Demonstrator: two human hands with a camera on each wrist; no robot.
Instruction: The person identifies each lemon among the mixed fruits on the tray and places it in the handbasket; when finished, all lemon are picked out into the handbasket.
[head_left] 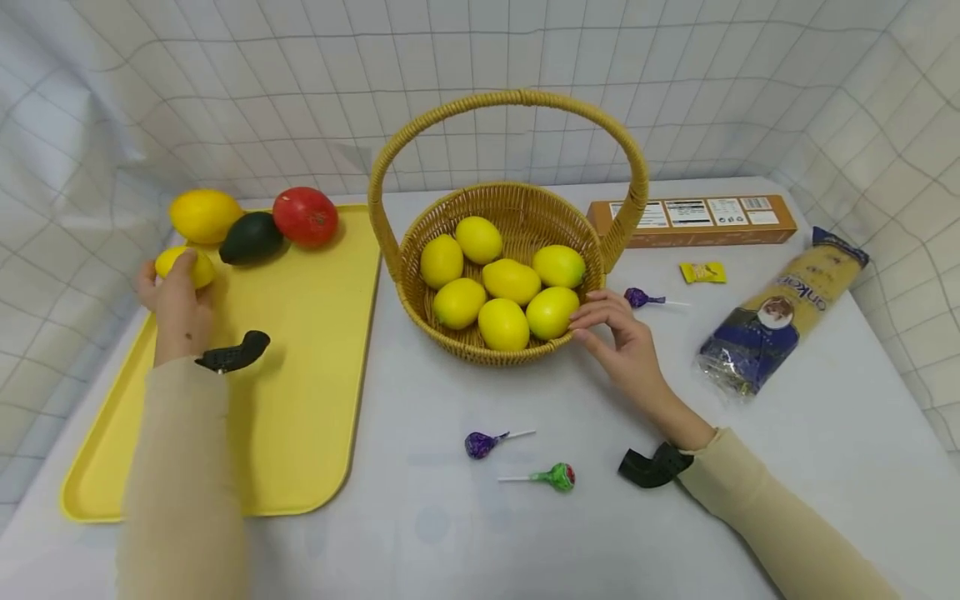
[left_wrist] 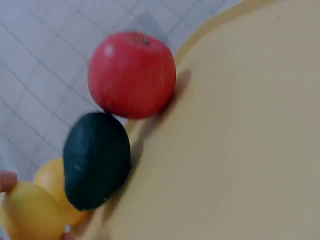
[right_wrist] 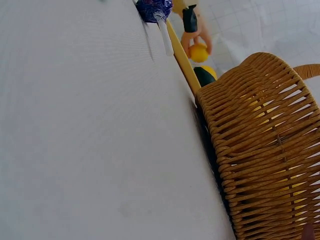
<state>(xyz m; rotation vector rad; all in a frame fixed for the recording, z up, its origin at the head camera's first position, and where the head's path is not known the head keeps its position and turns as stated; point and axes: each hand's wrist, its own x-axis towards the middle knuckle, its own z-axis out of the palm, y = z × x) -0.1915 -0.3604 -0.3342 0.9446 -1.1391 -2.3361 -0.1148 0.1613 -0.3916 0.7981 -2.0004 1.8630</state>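
My left hand (head_left: 178,302) grips a small yellow lemon (head_left: 185,265) at the far left corner of the yellow tray (head_left: 315,350). In the left wrist view that lemon (left_wrist: 30,212) shows at the bottom left with a fingertip (left_wrist: 6,180) on it. Beside it lie a bigger yellow fruit (head_left: 204,214), a dark green avocado (head_left: 251,237) and a red apple (head_left: 304,216). My right hand (head_left: 618,333) rests with relaxed fingers on the near right rim of the wicker basket (head_left: 480,350), touching one of the several lemons (head_left: 551,312) inside.
Two lollipops, purple (head_left: 482,443) and green (head_left: 558,477), lie in front of the basket; another purple one (head_left: 639,297) lies to its right. A yellow candy (head_left: 702,272), a brown box (head_left: 693,221) and a pasta bag (head_left: 780,312) occupy the right side.
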